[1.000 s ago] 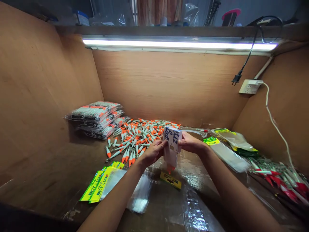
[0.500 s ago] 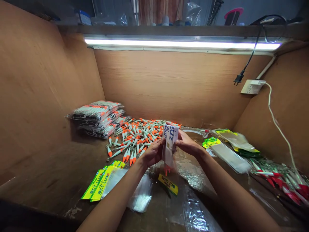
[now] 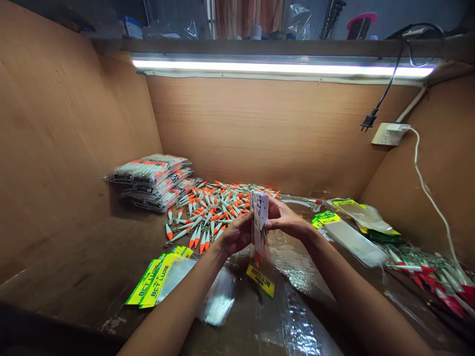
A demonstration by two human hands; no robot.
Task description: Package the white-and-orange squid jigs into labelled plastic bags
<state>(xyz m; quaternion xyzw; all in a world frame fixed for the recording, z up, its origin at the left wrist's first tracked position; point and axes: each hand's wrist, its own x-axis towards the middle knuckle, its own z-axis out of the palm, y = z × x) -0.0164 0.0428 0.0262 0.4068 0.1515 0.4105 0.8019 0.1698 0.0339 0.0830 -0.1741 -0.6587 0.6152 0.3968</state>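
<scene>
Between my two hands, over the middle of the table, stands a narrow white box (image 3: 261,210) with blue lettering. My left hand (image 3: 237,233) is closed on its left side, and my right hand (image 3: 287,220) grips its right side with the thumb on the near face. Below the box hangs a clear bag with orange tips (image 3: 259,258) in it. Its yellow BCT LURE header (image 3: 260,279) points down toward me. How the bag joins the box is hidden by fingers. Behind my hands lies a heap of white-and-orange fishing lures (image 3: 211,210).
Clear bags with yellow headers (image 3: 156,282) lie fanned at left front, more bags (image 3: 349,240) at right. Packed lures (image 3: 152,180) are stacked at back left. Red-and-white lures (image 3: 438,282) lie far right. A black plug (image 3: 368,121) dangles near a wall socket (image 3: 389,134).
The white box has turned in my hands, so its lettered face now shows narrower and its plain side wider. The hanging bag and header have shifted slightly with it.
</scene>
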